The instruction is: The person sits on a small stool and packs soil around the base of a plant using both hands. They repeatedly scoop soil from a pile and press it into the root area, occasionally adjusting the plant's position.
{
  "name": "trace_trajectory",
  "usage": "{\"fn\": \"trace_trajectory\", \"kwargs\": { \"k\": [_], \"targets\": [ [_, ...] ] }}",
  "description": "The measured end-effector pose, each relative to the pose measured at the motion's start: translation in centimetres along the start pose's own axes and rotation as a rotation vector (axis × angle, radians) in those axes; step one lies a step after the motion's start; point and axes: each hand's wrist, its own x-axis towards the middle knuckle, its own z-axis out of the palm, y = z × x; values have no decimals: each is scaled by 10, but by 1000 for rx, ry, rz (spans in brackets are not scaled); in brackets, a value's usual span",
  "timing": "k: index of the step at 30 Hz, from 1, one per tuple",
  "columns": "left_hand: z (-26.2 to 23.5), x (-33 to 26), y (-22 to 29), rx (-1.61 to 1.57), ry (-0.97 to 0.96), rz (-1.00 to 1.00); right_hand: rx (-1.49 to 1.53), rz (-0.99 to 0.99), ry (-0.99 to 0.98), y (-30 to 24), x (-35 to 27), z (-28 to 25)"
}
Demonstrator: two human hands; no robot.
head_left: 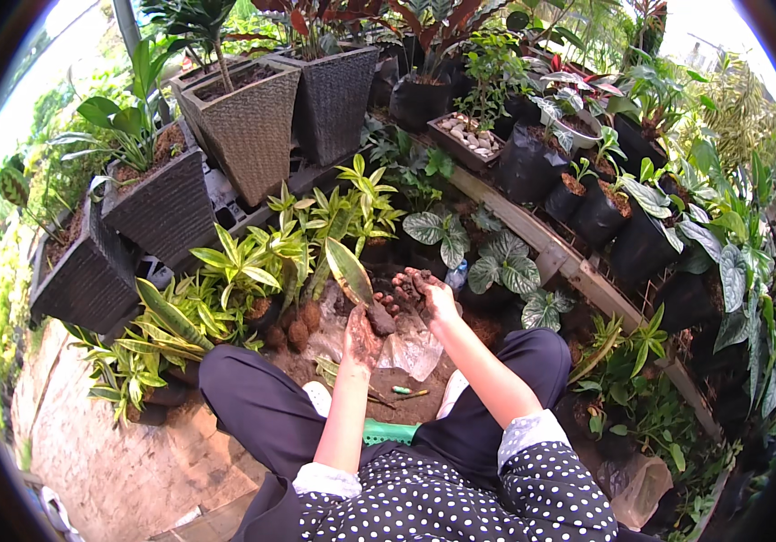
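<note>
So we've got a leaf (346,269) upright in front of us, leaning a bit left, with a dark clod (380,319) at its foot. Our left hand (362,341) is right up against that clod, but we honestly can't tell if the fingers are gripping it or just propping it. Our right hand (430,294) is just to the right and slightly farther, fingers open, loosely bent and caked in dirt. Plastic (419,355) lies under the hands, with brown balls (298,335) to the left. Big pots (243,135) stand far left, and black bags (532,164) sit far right past a beam (600,291).
</note>
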Motion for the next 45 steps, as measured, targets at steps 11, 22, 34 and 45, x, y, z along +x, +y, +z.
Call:
{"fn": "trace_trajectory", "kwargs": {
  "k": [11, 22, 34, 45],
  "targets": [
    [6, 10, 2, -113, -5, -2, 102, -11, -43, -3, 3, 17],
    [31, 26, -3, -193, 128, 75, -1333, -954, -231, 30, -19, 17],
    [26, 35, 18, -117, 5, -20, -1540, -1046, -214, 1, -15, 37],
    [81, 29, 23, -112, -73, -94, -1664, -1078, -93, 5, -25, 49]
  ]
}}
